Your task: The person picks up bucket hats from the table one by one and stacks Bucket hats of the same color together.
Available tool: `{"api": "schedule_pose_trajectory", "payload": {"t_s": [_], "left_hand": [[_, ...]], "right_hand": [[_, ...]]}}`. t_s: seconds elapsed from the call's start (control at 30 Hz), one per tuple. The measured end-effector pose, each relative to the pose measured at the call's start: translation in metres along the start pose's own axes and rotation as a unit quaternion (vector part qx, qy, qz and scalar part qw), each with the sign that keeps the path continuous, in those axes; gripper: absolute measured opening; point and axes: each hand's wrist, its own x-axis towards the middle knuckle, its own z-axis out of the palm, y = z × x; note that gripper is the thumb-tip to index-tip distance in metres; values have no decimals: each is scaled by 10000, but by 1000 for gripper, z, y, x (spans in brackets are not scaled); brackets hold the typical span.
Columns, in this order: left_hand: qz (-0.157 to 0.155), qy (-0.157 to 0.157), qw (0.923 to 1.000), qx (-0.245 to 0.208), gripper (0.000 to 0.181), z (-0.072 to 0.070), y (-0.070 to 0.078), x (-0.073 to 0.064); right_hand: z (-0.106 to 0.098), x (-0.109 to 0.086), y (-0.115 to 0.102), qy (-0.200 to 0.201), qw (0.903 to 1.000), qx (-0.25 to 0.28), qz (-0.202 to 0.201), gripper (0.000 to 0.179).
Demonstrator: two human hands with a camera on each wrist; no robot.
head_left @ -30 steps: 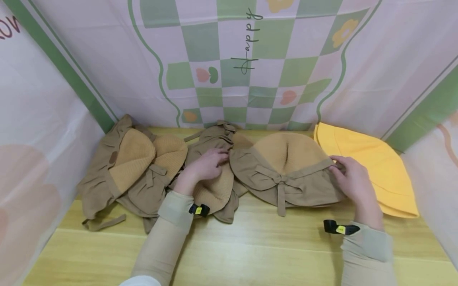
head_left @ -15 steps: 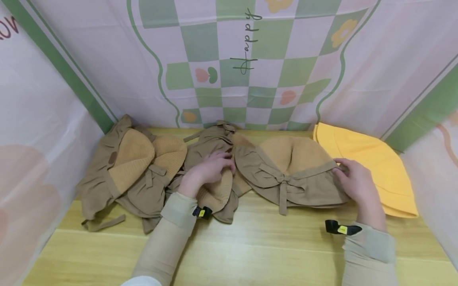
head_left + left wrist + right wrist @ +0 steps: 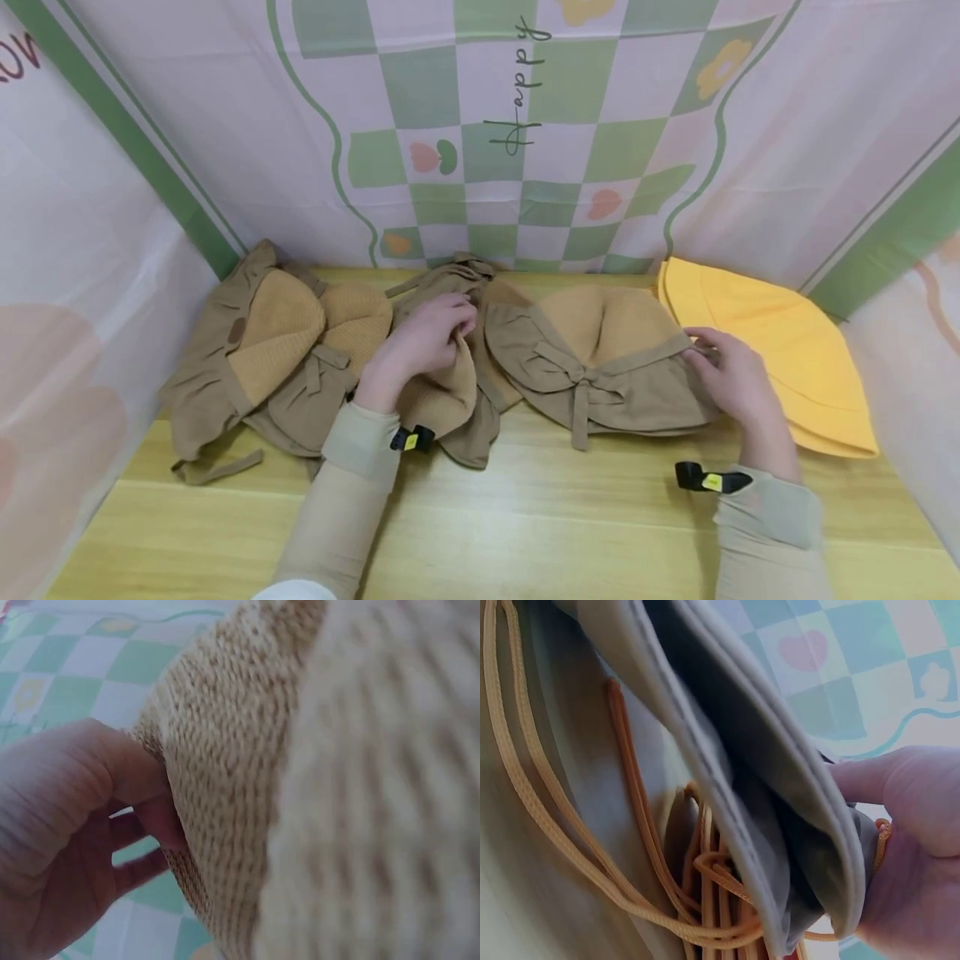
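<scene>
My left hand (image 3: pixel 423 337) pinches the tan knitted crown of a brown sun hat (image 3: pixel 442 400) in the middle of the row. In the left wrist view, thumb and fingers hold an edge of the ribbed knit (image 3: pixel 217 765). On the right, a brown hat with a bow (image 3: pixel 600 375) has its side band gripped by my right hand (image 3: pixel 738 379). The right wrist view shows the doubled grey-brown brim (image 3: pixel 727 780) beside the right hand (image 3: pixel 915 840); its far fingers are hidden. Behind that hand lies a yellow hat (image 3: pixel 810 358).
More brown hats with knitted crowns (image 3: pixel 281 333) overlap at the left. Orange cords (image 3: pixel 630 787) hang or lie below the brim in the right wrist view. A patterned cloth wall (image 3: pixel 495 158) borders the wooden table (image 3: pixel 525 517) at the back and sides.
My left hand has moved up and left, pulling the middle hat's crown up with it. The bow hat and my right hand shifted slightly right, then back left.
</scene>
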Motion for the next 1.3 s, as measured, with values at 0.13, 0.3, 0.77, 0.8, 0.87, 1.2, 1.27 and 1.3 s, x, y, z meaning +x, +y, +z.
{"api": "schedule_pose_trajectory", "payload": {"t_s": [0.13,0.3,0.77,0.8,0.87,1.2,1.27,1.3], "left_hand": [[181,577,9981,-147,32,-9,-3,-2],[219,843,9956,-351,29,-19,0,-4],[543,495,9971,-181,19,-25,10,1],[615,440,9971,-121,20,-25,10,2],[785,383,9962,-9,21,-24,11,5],[1216,465,9915,-76,12,-38,7,17],[1275,594,9901,18,11,-42,7,19],[1273,648,9897,89,11,-44,8,20]], "right_hand": [[1,1,-3,46,9998,115,-146,33],[2,4,-8,178,9979,506,-368,31],[12,7,-19,-17,9930,1095,-451,29],[12,7,-19,-56,9928,1117,-426,29],[12,7,-19,-151,9933,1083,-384,30],[12,8,-20,-515,9943,916,-175,34],[12,8,-20,-537,9943,912,-148,34],[12,8,-19,-554,9942,911,-132,35]]}}
